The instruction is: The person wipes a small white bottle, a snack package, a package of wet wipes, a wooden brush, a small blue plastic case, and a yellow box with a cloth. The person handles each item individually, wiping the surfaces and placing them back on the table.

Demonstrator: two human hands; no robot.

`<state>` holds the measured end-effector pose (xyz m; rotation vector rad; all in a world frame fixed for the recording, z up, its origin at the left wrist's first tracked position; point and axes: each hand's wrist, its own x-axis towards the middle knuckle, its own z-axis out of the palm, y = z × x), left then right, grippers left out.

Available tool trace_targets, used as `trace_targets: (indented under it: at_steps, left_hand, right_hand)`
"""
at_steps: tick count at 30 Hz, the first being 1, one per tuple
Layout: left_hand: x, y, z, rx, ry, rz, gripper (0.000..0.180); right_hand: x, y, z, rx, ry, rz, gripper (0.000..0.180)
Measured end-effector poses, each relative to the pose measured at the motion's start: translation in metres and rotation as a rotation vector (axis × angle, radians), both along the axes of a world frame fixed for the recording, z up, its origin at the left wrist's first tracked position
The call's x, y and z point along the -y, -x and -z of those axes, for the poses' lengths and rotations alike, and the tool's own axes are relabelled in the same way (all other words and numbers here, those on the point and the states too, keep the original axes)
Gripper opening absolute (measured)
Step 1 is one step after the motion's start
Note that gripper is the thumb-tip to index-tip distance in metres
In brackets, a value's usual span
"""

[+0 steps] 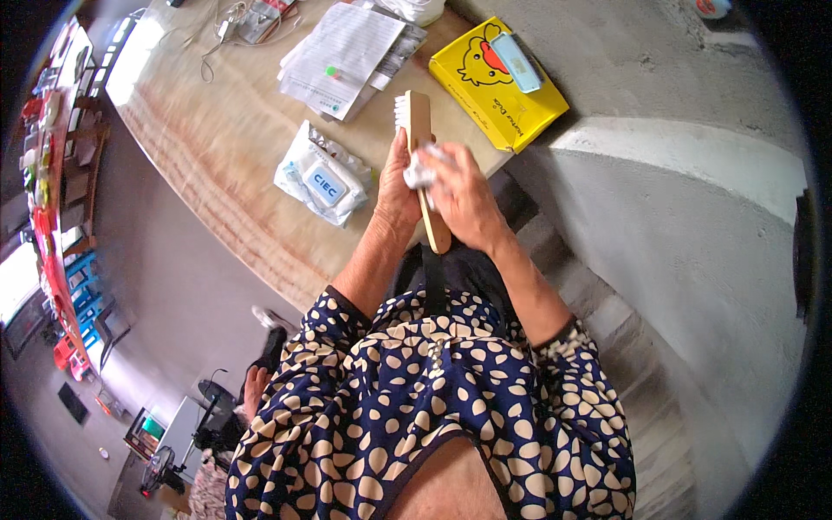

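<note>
My left hand (399, 192) is closed round a wooden brush (418, 120) below its head. White bristles point to the left, and the pale handle slants down toward my lap. In my right hand (471, 199) a crumpled white wipe (419, 172) is pressed against the brush; that hand's fingers are slightly blurred. To the left of my hands a soft white-and-blue pack of wipes (314, 178) lies on the table, its lid closed.
Printed papers (341, 61) lie on the marbled table (195, 143) behind the wipes. A yellow box (498, 82) carries a light-blue flat case (516, 62) at the table's right corner. Cables (227, 30) lie at the far left. A grey wall (685, 208) rises at right. Another person's hand (255, 387) shows lower left.
</note>
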<state>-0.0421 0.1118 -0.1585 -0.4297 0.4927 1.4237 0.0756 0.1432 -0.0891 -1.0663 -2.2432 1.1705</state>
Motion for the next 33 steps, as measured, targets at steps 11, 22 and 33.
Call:
trace_targets:
  at_steps: [11,22,33]
  left_hand:
    - [0.026,0.000,0.006,0.093,-0.059,0.181,0.032]
    - [0.010,-0.025,-0.021,0.146,0.034,0.259,0.035]
    - [-0.014,-0.053,0.034,-0.012,0.180,0.320,0.049]
  right_hand:
    - [-0.012,-0.014,-0.031,-0.011,0.063,0.181,0.041]
    - [-0.061,-0.038,0.021,0.044,-0.275,0.442,0.046]
    - [-0.025,-0.059,-0.015,0.121,0.038,-0.104,0.042]
